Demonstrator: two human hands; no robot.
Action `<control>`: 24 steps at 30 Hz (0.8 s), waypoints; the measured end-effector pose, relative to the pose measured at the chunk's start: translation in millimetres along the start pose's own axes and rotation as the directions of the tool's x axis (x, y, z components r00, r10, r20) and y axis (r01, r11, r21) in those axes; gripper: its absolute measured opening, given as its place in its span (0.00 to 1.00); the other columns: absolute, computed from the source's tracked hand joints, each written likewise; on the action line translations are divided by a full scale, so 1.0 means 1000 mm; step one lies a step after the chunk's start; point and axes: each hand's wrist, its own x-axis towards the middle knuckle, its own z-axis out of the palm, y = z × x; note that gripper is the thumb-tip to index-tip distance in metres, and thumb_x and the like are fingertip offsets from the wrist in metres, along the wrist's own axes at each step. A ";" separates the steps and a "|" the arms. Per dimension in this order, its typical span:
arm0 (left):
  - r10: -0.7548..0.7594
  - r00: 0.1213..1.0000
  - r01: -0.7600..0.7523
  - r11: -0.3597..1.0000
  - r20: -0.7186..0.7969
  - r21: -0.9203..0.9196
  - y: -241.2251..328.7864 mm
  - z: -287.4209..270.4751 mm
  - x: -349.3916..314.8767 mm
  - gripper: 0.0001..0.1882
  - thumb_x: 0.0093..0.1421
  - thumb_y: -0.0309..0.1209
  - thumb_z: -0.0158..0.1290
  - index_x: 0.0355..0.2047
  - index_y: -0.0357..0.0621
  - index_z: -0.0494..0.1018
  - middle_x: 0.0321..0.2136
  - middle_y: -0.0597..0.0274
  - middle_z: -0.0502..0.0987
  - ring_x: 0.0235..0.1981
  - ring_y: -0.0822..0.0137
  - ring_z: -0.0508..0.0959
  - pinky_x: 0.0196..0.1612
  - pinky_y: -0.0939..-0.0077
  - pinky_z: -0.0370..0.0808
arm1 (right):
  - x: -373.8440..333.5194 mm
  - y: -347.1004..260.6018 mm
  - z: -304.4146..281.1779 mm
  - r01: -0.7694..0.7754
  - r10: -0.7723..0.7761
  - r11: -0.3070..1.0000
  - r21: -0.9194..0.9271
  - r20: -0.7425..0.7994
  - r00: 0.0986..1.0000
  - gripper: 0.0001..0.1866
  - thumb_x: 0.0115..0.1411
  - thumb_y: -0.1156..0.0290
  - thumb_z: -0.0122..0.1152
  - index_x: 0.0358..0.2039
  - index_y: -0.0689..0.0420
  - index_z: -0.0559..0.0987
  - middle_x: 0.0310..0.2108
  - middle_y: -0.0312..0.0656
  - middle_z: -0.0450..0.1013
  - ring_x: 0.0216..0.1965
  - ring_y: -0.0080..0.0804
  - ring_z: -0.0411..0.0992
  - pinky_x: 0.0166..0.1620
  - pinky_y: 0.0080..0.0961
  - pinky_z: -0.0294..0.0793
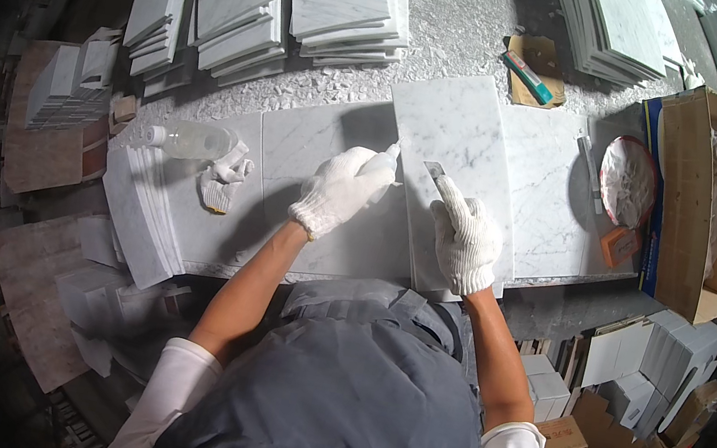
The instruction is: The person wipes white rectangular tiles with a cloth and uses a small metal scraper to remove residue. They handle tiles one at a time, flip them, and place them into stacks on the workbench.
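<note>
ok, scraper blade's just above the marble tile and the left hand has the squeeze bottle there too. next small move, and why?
Probably lower the blade in the right hand onto the marble tile beside the squeeze bottle tip. The left hand points that tip at the same spot, and the blade looks poised just above it.

open brown cardboard box (pixel 703 203) at table's right end, white cartons (pixel 640 370) below

— Where are the hands, measured from the marble tile (pixel 460 136)?
— Both gloved in white knit. The left hand (pixel 340 190) sits at the tile's left edge, fingers curled shut around a small bottle (pixel 381 163). The right hand (pixel 466 238) rests on the tile's near part, pinching a blade (pixel 434 171)
— And the arms?
— Bare forearms, both reaching forward, elbows bent
</note>
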 end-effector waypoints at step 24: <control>0.011 1.000 -0.011 1.000 -0.008 -0.015 0.002 0.000 0.002 0.22 0.62 0.49 0.55 0.36 0.41 0.80 0.23 0.65 0.79 0.26 0.72 0.78 0.34 0.72 0.74 | 0.001 0.000 0.000 0.011 -0.010 0.999 0.033 -0.027 1.000 0.28 0.64 0.62 0.62 0.64 0.25 0.73 0.23 0.42 0.71 0.18 0.39 0.69 0.22 0.38 0.70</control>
